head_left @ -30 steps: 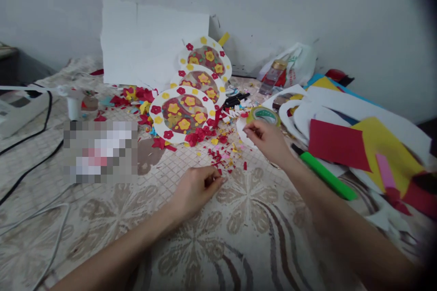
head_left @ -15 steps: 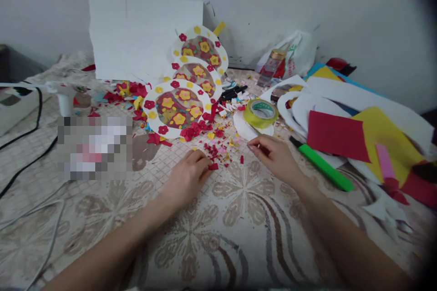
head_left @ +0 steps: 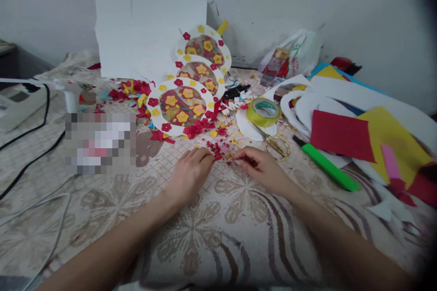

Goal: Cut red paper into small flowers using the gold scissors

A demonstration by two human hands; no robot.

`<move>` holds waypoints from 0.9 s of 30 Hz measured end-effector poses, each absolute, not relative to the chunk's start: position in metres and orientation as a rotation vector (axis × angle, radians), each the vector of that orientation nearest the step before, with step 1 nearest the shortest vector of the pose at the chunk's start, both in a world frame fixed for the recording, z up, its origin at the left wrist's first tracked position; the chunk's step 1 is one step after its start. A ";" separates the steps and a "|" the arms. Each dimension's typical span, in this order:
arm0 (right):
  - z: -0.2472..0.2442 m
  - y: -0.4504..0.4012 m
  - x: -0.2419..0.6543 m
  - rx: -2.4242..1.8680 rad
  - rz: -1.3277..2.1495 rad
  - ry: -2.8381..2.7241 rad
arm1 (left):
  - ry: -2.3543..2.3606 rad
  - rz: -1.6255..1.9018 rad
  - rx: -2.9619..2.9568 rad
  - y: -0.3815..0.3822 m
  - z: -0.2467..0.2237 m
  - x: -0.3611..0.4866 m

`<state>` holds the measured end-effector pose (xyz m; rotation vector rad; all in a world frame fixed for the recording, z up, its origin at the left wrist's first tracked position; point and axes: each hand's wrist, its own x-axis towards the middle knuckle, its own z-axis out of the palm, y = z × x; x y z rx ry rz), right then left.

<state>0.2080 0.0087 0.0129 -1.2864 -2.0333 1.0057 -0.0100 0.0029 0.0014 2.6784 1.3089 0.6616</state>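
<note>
My left hand (head_left: pixel 193 170) is closed in a pinch on a small red paper piece (head_left: pixel 217 157), which sticks out past the fingertips. Just to its right, my right hand (head_left: pixel 262 168) has its thumb and fingers drawn together; whatever they hold, if anything, is hidden or too small to name. Between and beyond the fingertips lie tiny red, pink and yellow paper scraps (head_left: pixel 223 148). Gold-handled scissors (head_left: pixel 278 145) rest beyond my right hand, beside a roll of yellow-green tape (head_left: pixel 263 112) on a white paper disc (head_left: pixel 251 129).
White oval frames with paper flowers (head_left: pixel 182 107) overlap at the back, before a white board (head_left: pixel 136 36). A green box cutter (head_left: pixel 329 168), red paper (head_left: pixel 343 136) and yellow paper (head_left: pixel 389 136) lie right. A glue gun (head_left: pixel 70 95) with cables stands left, near a blurred patch.
My right hand has moved left and toward me, closer to my left hand, uncovering the scissors. The loose red strip near it is out of sight. My left hand keeps its pinch.
</note>
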 end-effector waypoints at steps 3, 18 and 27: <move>0.008 0.001 0.195 -1.261 1.401 -1.717 | 1.261 0.861 2.647 0.001 0.002 -0.009; 0.004 0.004 0.195 -1.229 1.494 -1.486 | 1.268 0.540 2.669 0.007 0.002 -0.012; 0.003 0.003 0.194 -1.215 1.497 -1.517 | 1.211 0.417 2.803 0.006 0.005 -0.012</move>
